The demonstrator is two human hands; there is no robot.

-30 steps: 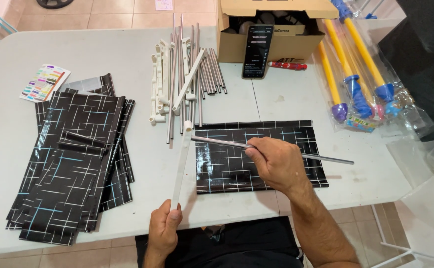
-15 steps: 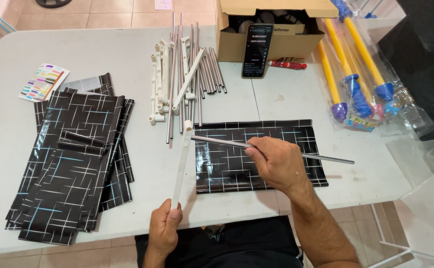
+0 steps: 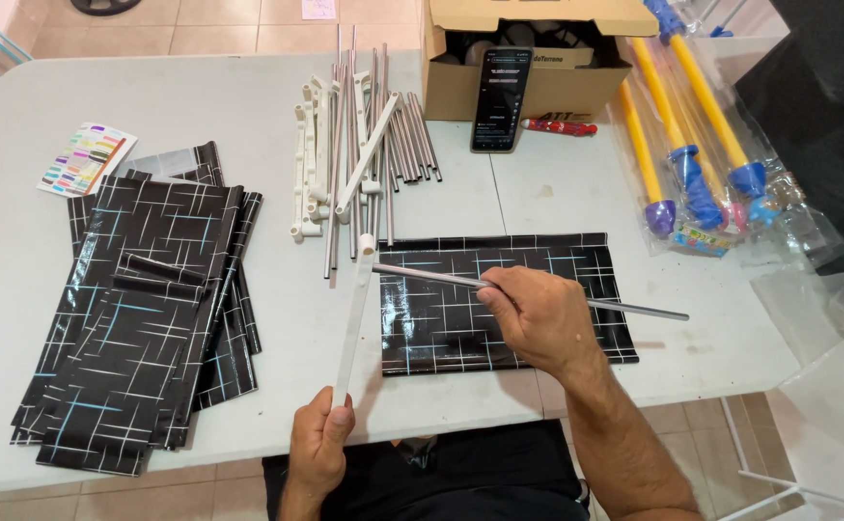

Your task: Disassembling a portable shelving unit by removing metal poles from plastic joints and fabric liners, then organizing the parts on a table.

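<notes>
White plastic bar (image 3: 355, 318) gripped in left hand (image 3: 320, 446), right hand (image 3: 538, 314) pinching metal rod (image 3: 634, 309) — tip at the bar's top

Your left hand (image 3: 319, 446) grips the near end of a long white plastic bar (image 3: 354, 323), which tilts up and away from you so that its far end, with a small socket, sits just above the table. Your right hand (image 3: 539, 315) closes around a thin silver metal rod (image 3: 624, 308) near its middle; the rod lies almost level, its left tip touching the bar's far end, its right end reaching past the hand.
</notes>
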